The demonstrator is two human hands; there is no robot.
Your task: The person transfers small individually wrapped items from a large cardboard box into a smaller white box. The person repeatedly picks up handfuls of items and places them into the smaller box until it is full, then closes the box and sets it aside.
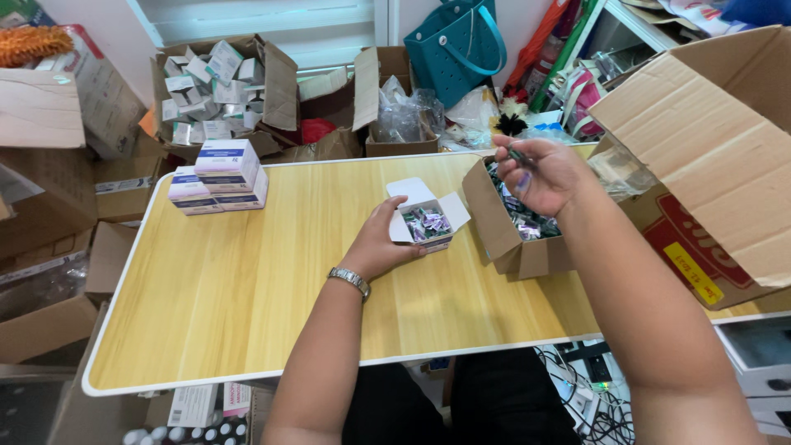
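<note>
Left hand [381, 243] steadies the small white carton [426, 216] mid-tabletop; right hand [540, 173] pinches a sachet [519, 155] above the brown supply box [515, 239]. We should keep flaps open, drop flat.

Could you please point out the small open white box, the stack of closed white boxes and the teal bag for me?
small open white box [409, 191]: head view, on its raised lid flap.
stack of closed white boxes [224, 156]: head view, top box's lid.
teal bag [445, 49]: head view, front panel.

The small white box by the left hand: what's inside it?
The small white box stands open, holding small purple and green foil packets near its top. Anything beneath that top layer is covered, and the left hand hides its near side.
</note>
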